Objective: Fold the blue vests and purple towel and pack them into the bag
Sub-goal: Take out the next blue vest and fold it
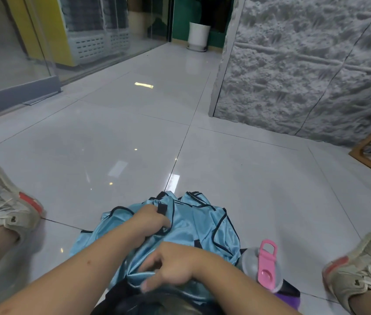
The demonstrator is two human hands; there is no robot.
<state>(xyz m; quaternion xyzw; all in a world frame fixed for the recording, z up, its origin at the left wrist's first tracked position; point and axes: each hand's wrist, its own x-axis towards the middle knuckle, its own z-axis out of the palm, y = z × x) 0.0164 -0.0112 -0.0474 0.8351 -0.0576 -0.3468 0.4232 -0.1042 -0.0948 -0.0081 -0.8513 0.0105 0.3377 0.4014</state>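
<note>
Hands both clutch blue vests (191, 226), left (151, 220) farther out, right (170, 267) nearer; no writing legible.

A glossy grey tiled floor (236, 178) carries everything. A crumpled heap of light blue vests (193, 226) with dark trim lies on it at the near centre. Two worn pale sneakers (5, 205) rest at either side, and a white planter (198, 35) stands far back.

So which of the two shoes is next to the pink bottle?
The shoe at the right edge, on the pink bottle's side. The other shoe sits far off at the left edge.
</note>
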